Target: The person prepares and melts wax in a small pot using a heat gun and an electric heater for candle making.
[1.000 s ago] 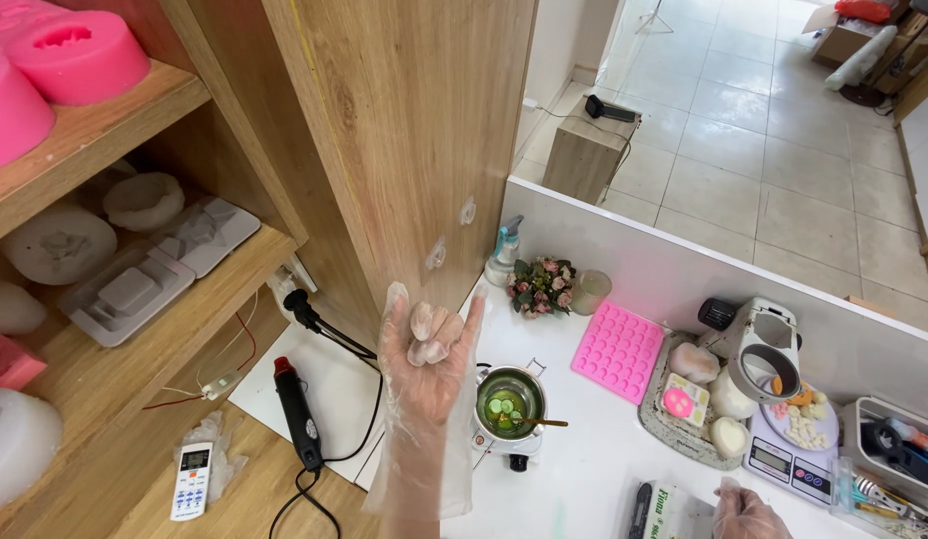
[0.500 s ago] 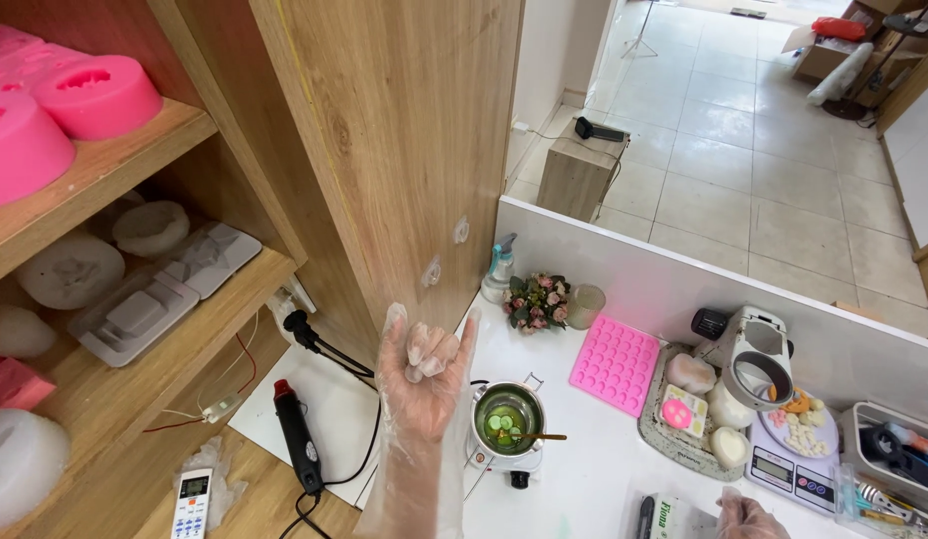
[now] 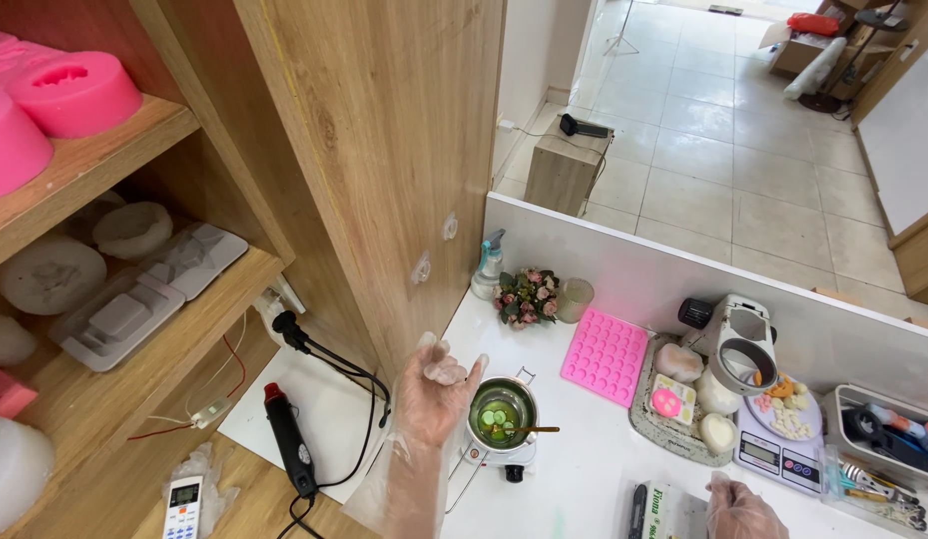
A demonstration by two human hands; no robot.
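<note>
Now, going from the left, the wooden shelves point(image 3: 134, 329) hold pink round moulds point(image 3: 69, 92) above and pale flat trays point(image 3: 134, 304) below, with a black-and-red heat gun point(image 3: 289, 444) lying on the white mat beneath, its long axis running up and down the picture, red nozzle pointing away from the person. The gloved left hand point(image 3: 434, 394) has dropped from 1 second ago, when it was raised with fingers spread; it now hangs lower, fingers curled loosely inward and gripping nothing, just beside the small metal pot point(image 3: 502, 409). That pot sits on a little white burner with green pieces inside; its thin stick points right, lying nearly level. Further right lie a pink silicone mould point(image 3: 606, 356) and a digital scale point(image 3: 768, 449). The gloved right hand point(image 3: 743, 511) rests low at the frame's edge, fingers bent, too cropped to tell its hold.
</note>
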